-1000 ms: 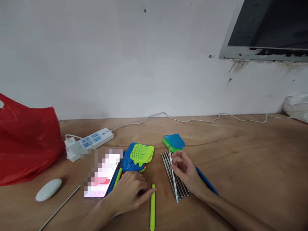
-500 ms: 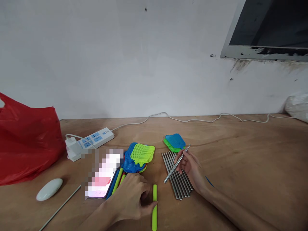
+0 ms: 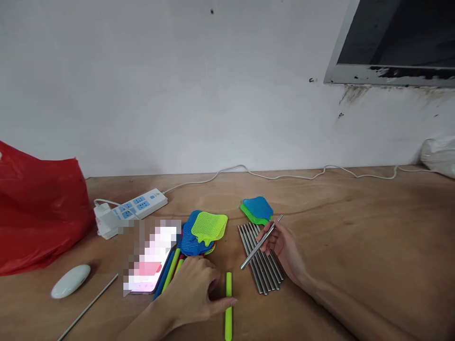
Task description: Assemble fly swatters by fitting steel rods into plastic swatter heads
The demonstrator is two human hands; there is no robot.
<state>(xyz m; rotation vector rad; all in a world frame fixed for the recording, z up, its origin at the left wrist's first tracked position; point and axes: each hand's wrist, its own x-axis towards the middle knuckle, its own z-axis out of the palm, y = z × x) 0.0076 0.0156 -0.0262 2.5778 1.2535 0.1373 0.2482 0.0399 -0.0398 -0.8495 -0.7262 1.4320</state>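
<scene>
Worktop [image 3: 373, 237] cut off by the lower frame edge, open room right of the right forearm [image 3: 334, 310]. Yellow-green rod [image 3: 228, 327] reaching that edge, thumb of the left hand [image 3: 194, 289] across it. Left hand palm down, fingers curled, underside hidden; cannot tell if its grip includes the coloured handles [image 3: 171, 269] alongside. Right hand [image 3: 284, 251] palm leftward, grip pinched on a metal tube [image 3: 253, 254], slanted over a row of tubes [image 3: 261, 274], partly hidden. Beyond, overlapping mesh heads [image 3: 209, 226]; farther, blue head [image 3: 258, 207] over green.
</scene>
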